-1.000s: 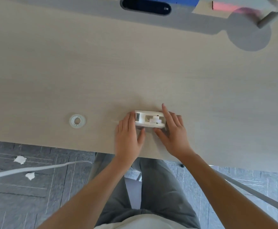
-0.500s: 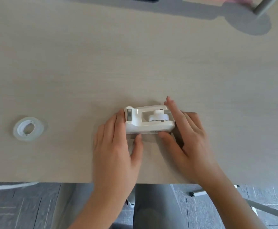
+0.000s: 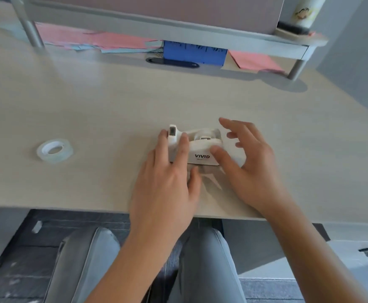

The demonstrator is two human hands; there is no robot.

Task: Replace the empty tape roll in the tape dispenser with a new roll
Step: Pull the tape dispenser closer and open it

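Observation:
A white tape dispenser [image 3: 201, 153] marked VIVID stands on the pale wooden desk [image 3: 113, 101], its cutter end to the left. A white core [image 3: 206, 136] sits in its cradle. My left hand [image 3: 167, 182] grips the dispenser's left half, fingers over its top and thumb below its front. My right hand [image 3: 246, 162] is beside the right end with fingers spread, thumb touching the front right corner, and it holds nothing. A clear new tape roll [image 3: 54, 150] lies flat on the desk, far to the left of both hands.
A grey shelf on metal legs [image 3: 31, 29] spans the back of the desk, with pink papers [image 3: 95, 39] and a blue box [image 3: 195, 54] under it. A dark cable slot [image 3: 172, 62] is in front of the box. The desk's front edge runs just below my wrists.
The camera view tilted up, so the shelf and papers came into view. My left hand slid further over the dispenser's top. My right hand's fingers lifted and spread away from the dispenser.

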